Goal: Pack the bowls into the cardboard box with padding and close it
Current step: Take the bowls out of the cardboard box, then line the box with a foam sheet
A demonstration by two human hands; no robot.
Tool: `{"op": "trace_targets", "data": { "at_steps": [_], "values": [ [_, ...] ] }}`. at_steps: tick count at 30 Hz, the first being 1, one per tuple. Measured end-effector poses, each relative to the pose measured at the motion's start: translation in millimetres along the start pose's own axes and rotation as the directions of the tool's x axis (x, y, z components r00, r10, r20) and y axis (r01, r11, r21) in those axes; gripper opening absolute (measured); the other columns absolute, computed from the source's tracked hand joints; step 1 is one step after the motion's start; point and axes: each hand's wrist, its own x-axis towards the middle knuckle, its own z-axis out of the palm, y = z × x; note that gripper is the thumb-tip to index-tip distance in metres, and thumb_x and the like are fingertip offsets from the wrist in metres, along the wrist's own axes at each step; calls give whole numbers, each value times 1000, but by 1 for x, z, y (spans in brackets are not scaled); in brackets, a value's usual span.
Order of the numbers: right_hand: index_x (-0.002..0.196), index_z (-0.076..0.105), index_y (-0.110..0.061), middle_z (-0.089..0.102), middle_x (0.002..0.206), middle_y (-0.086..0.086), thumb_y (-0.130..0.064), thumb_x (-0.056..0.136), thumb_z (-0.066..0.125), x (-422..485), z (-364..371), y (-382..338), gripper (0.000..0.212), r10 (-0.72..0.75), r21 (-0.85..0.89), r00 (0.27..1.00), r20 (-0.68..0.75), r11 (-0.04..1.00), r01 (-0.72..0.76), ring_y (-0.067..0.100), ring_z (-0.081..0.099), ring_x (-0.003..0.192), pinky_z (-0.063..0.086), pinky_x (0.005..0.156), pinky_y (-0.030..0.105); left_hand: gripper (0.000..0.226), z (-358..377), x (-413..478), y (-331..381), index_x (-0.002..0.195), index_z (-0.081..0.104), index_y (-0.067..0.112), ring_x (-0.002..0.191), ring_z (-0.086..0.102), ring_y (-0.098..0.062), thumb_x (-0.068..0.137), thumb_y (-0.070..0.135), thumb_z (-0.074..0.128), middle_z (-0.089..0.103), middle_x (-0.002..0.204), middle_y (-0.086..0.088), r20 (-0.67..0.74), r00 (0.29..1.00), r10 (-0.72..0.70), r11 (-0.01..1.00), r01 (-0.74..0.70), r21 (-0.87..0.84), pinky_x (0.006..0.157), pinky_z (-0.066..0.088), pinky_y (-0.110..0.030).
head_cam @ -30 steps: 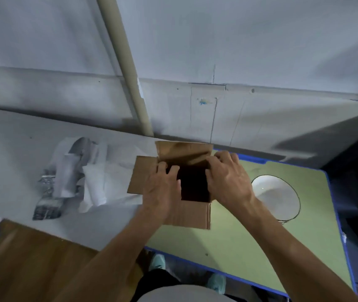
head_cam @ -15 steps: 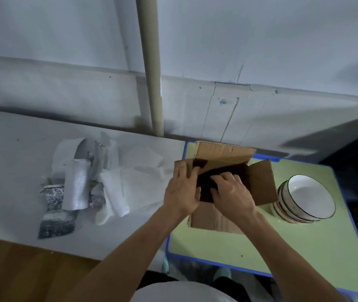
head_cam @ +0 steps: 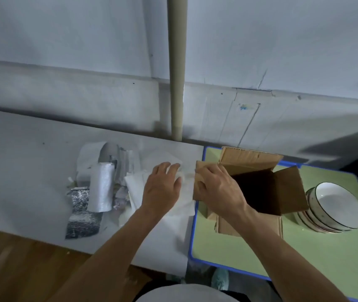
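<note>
A brown cardboard box (head_cam: 258, 168) stands on the green table (head_cam: 317, 256) with its flaps spread and a dark, hollow inside. My right hand (head_cam: 216, 188) rests on its left flap, fingers curled over the flap's edge. My left hand (head_cam: 162, 188) lies to the left of the box on white padding sheets (head_cam: 180, 211), fingers reaching over them. A stack of white bowls with dark rims (head_cam: 339, 210) sits right of the box, tilted toward it.
On the grey table (head_cam: 21, 162) to the left lie a silver foil roll (head_cam: 101, 188), a foil-bubble sheet (head_cam: 82, 216) and crumpled white wrap. A beige pipe (head_cam: 177, 68) runs down the wall behind. Wooden floor shows below left.
My left hand has left the box and moved left onto the white padding sheets. My right hand has shifted to the box's left flap. The view has panned left.
</note>
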Motion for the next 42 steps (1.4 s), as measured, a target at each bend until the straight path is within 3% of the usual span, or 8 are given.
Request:
{"op": "trace_targets", "data": {
  "at_steps": [3,7,19,23,28,33,38,42],
  "values": [
    [141,46,-18,50,138,2,-27,100,48,13,15,-26,42,-66,-18,990,128,997,69,22,43,128,40,106,34,35,-8,-3,-34,130,59,18,116,57,-25,95,22,59,62,127,-6,51,994,-98,990,92,106,100,48,-35],
    [135,49,-16,53,131,5,-21,99,49,18,50,-48,36,-70,-37,956,286,996,84,22,51,119,47,96,34,36,-12,-15,-59,135,54,23,125,47,-23,99,21,53,55,136,0,156,961,-227,970,209,126,106,38,-34],
    [134,41,-10,44,129,9,-7,93,50,-5,135,-41,41,125,-120,853,506,990,-74,24,47,114,47,86,34,52,45,-56,-73,137,43,27,132,32,-26,90,42,58,41,140,-2,437,878,-196,945,51,322,99,27,-40],
    [137,38,-11,39,132,8,-8,94,49,-6,143,-37,44,153,-127,830,536,987,-100,26,44,117,47,89,37,32,57,-56,-76,105,68,22,102,54,-26,74,16,72,62,106,-2,351,924,-151,938,22,345,82,31,-39],
    [140,36,-13,37,138,7,-11,95,49,-6,144,-35,47,155,-108,850,503,987,-116,25,42,121,47,93,37,14,52,-50,-77,72,67,23,72,55,-21,72,10,74,62,73,5,273,959,-76,937,-26,349,74,27,-37],
    [149,21,-19,34,135,7,-10,93,53,-1,134,-45,65,142,-84,899,415,989,-118,23,47,117,52,81,34,20,36,-47,-75,83,65,19,72,54,-19,77,0,65,62,75,4,136,990,-23,981,-4,195,67,34,-31],
    [133,44,-14,46,112,5,-8,93,53,10,116,-61,41,55,-133,960,275,991,-19,20,56,92,54,72,32,12,1,-43,-63,95,63,16,83,56,-12,92,6,58,64,87,7,11,1000,-4,1000,4,21,57,38,-18],
    [113,58,-13,51,97,3,-8,93,52,20,101,-70,21,17,-171,975,222,985,22,22,59,72,49,62,32,16,-11,-41,-63,102,62,17,107,53,-14,91,7,57,62,109,6,-33,997,-64,996,62,-61,73,44,-19]
  ]
}}
